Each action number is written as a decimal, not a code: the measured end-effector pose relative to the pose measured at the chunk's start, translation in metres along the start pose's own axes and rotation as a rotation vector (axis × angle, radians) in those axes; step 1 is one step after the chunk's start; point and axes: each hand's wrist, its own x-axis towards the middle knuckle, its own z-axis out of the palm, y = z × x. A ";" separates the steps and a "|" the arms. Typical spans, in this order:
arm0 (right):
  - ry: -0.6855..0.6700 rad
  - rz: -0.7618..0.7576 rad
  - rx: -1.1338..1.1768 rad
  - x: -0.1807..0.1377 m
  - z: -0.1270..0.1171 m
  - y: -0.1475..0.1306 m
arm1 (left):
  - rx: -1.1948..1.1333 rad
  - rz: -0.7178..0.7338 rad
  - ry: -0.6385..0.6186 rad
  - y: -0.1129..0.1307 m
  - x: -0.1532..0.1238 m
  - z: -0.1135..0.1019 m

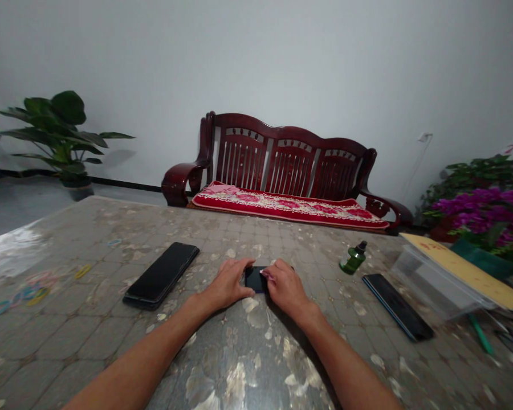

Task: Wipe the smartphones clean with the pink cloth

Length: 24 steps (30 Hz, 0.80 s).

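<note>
A small black phone lies flat on the patterned table, between both my hands. My left hand grips its left edge with curled fingers. My right hand covers the phone's right side, with the fingertips pinching something small and pale at the screen's edge; I cannot make out what it is.
A larger black phone lies to the left, another dark phone to the right. A small green bottle stands behind it. A clear box with a yellow lid sits far right, coloured rubber bands far left, a wooden bench beyond.
</note>
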 end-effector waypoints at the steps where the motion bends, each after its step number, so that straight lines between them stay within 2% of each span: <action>1: -0.016 -0.047 0.017 -0.001 0.001 -0.004 | -0.001 0.004 0.002 -0.001 0.000 0.000; 3: -0.045 -0.113 0.032 -0.002 0.001 -0.010 | -0.002 0.010 0.009 -0.001 0.000 0.001; 5: -0.055 -0.102 0.017 -0.001 -0.001 -0.010 | -0.007 0.012 0.015 -0.001 -0.001 0.000; 10: -0.003 0.142 -0.084 0.003 -0.009 0.010 | -0.010 0.004 0.002 0.002 -0.002 -0.002; 12: 0.010 0.184 -0.096 0.003 -0.010 0.014 | -0.009 0.007 -0.005 0.003 -0.002 -0.003; 19: -0.044 -0.036 0.009 -0.005 -0.005 -0.002 | -0.018 0.004 -0.002 0.001 -0.003 -0.002; 21: -0.044 -0.009 -0.010 -0.004 -0.006 0.001 | -0.015 0.002 0.000 0.001 -0.003 -0.002; 24: -0.013 0.117 -0.080 -0.001 -0.009 0.018 | -0.010 0.001 -0.004 0.003 -0.003 -0.003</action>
